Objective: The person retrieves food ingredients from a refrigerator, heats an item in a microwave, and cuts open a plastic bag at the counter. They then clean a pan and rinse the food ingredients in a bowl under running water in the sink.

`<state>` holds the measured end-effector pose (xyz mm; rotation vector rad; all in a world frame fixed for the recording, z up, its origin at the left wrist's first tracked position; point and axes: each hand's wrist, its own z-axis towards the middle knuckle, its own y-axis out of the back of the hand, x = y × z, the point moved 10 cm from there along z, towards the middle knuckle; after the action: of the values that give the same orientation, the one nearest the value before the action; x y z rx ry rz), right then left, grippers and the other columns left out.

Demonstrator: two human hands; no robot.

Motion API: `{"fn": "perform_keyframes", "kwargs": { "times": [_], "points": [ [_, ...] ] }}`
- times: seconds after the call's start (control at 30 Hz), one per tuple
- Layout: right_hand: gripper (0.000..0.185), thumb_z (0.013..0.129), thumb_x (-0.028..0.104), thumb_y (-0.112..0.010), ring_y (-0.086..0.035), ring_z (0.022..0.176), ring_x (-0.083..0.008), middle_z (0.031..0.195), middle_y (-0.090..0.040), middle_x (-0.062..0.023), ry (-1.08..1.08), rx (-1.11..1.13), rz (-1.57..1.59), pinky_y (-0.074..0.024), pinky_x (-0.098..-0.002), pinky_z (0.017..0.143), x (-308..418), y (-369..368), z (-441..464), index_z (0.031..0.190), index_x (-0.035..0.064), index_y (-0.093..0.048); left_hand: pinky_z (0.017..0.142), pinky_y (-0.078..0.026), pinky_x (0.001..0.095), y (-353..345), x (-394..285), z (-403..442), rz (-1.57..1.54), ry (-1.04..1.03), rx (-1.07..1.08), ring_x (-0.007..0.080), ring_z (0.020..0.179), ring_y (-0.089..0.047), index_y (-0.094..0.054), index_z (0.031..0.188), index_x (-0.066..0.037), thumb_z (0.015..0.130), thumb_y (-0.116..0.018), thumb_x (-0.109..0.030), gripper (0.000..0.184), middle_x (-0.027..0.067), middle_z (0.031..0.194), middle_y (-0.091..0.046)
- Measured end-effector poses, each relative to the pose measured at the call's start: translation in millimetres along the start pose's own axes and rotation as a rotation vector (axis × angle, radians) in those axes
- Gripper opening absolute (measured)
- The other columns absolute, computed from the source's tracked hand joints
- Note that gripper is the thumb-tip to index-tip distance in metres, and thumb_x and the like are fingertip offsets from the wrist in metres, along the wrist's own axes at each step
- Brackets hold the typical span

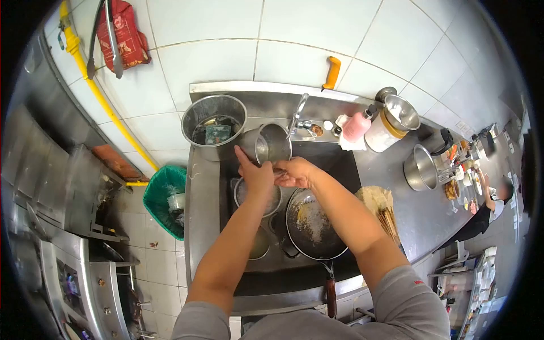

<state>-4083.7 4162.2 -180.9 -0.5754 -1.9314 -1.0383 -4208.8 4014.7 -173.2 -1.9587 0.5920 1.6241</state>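
Note:
In the head view, a tilted metal pot [279, 143] is over the sink [340, 164], just below the tap [300, 110]. My left hand [256, 174] is closed at its near side, index finger stretched along the pot's lower left. My right hand [296, 171] curls, palm partly up, around what looks like the pot's handle, mostly hidden by fingers. The hands meet there. Beneath them in the sink are a round metal vessel [274, 199], partly covered by my left forearm, and a dark frying pan [317, 246] with whitish foam and yellowish residue inside.
A deep metal pot [214, 144] with a green scouring pad stands left of the tap. A pink pump bottle [357, 126] and metal bowls [420, 168] are to the right. A green-lined bin [164, 195] stands at left. Another person [498, 201] is at the counter's far right.

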Motion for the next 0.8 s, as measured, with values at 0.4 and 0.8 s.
{"fn": "perform_keyframes", "kwargs": {
  "times": [0.4, 0.8],
  "points": [
    [0.038, 0.094, 0.048, -0.066, -0.07, 0.104, -0.0305, 0.11, -0.073, -0.0083, 0.509, -0.347, -0.967, -0.0552, -0.0446, 0.084, 83.7, 48.3, -22.7, 0.119, 0.0197, -0.07, 0.057, -0.061, 0.0395, -53.4, 34.0, 1.0, 0.124, 0.263, 0.439, 0.0309, 0.103, -0.068, -0.025, 0.158, -0.025, 0.088, -0.048, 0.004, 0.079, 0.0155, 0.133, -0.058],
    [0.043, 0.101, 0.025, -0.045, -0.073, 0.077, -0.0403, 0.103, -0.07, -0.0302, -0.289, 0.04, 0.436, -0.0595, -0.0502, 0.061, -113.0, 3.5, -37.2, 0.127, -0.0081, -0.054, 0.078, -0.056, 0.0464, -68.7, 44.7, 52.4, 0.65, -0.135, 0.061, 0.0369, 0.094, -0.073, -0.078, 0.102, -0.006, 0.092, -0.074, -0.035, 0.031, 0.0199, 0.099, -0.076]
  ]
}}
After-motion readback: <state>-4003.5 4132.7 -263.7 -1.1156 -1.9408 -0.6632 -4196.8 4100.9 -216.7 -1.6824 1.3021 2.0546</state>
